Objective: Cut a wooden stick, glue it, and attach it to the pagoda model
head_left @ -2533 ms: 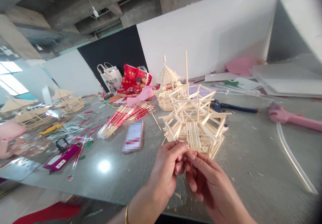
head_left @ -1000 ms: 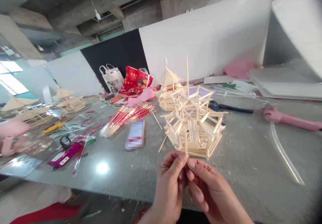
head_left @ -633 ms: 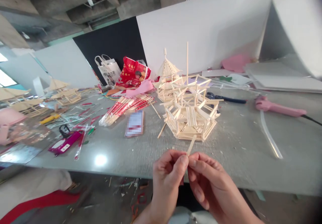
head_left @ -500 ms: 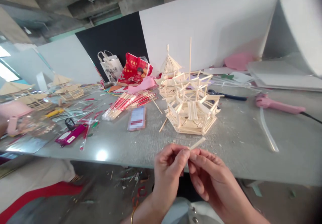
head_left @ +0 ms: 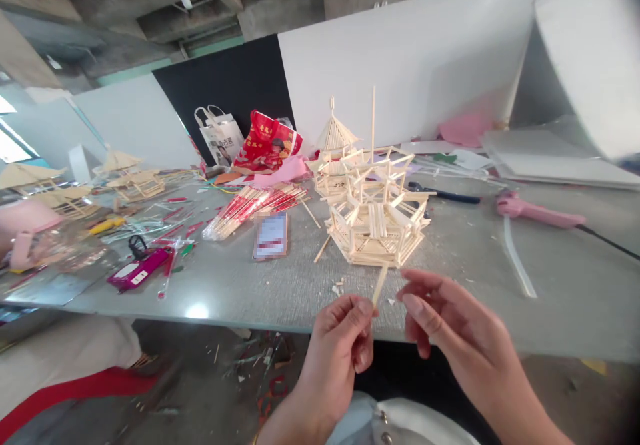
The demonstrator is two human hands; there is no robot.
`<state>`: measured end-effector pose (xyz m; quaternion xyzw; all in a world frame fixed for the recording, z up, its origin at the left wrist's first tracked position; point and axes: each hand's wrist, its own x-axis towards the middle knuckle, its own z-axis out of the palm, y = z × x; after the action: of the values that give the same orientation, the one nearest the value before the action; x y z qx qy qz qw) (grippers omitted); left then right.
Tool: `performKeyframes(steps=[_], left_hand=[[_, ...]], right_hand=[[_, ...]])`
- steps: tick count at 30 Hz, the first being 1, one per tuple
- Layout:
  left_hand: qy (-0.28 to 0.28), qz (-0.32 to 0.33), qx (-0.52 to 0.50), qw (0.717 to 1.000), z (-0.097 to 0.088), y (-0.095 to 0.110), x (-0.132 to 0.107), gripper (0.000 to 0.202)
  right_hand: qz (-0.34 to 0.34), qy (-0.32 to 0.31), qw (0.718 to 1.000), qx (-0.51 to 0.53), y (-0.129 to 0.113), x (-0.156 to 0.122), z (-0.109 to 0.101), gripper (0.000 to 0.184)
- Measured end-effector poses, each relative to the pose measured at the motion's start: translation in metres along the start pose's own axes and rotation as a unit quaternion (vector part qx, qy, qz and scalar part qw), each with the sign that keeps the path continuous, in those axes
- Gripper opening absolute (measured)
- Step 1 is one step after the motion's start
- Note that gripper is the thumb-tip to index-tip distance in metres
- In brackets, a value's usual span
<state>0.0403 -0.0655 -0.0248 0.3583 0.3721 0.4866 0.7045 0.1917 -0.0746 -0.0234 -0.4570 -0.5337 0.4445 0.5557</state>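
Note:
Between thumb and fingers, my left hand [head_left: 345, 331] pinches a short pale wooden stick [head_left: 381, 285] that points up and away from me. My right hand [head_left: 443, 315] is just to the right of the stick, apart from it, fingers spread and holding nothing. Beyond both hands stands a many-sided pavilion model [head_left: 377, 225] built of thin wooden sticks, with an upright stick [head_left: 373, 121] rising behind its upper frame. Directly behind it is a smaller model with a pointed roof [head_left: 336, 135].
A pink glue gun [head_left: 537, 210] with a clear glue stick lies at right, near dark-handled pliers [head_left: 450, 196]. Left are a phone [head_left: 271, 236], bundled sticks [head_left: 245, 210] and a purple power strip [head_left: 139, 268]. Small scraps dot the grey table [head_left: 295, 291].
My right hand has let go of the stick and moved right, its fingers opening. The stick stays in my left hand and now points more steeply away.

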Motion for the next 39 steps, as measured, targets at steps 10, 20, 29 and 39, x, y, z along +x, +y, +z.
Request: performKeyframes(steps=[10, 20, 29, 39], left_hand=[[0.037, 0.075, 0.05, 0.995, -0.002, -0.004, -0.003, 0.027], [0.037, 0.107, 0.008, 0.994, 0.001, -0.009, 0.004, 0.011], [0.041, 0.101, -0.005, 0.994, -0.008, -0.002, 0.011, 0.012], [0.095, 0.091, -0.013, 0.991, -0.013, 0.004, 0.015, 0.018]], right_hand=[[-0.059, 0.074, 0.981, -0.167, 0.003, -0.009, -0.008, 0.019], [-0.06, 0.065, 0.979, -0.185, 0.012, -0.029, 0.009, 0.018], [-0.021, 0.138, 0.753, -0.643, -0.049, 0.127, -0.134, 0.052], [0.0, -0.006, 0.78, -0.626, 0.012, 0.265, -0.123, 0.049]])
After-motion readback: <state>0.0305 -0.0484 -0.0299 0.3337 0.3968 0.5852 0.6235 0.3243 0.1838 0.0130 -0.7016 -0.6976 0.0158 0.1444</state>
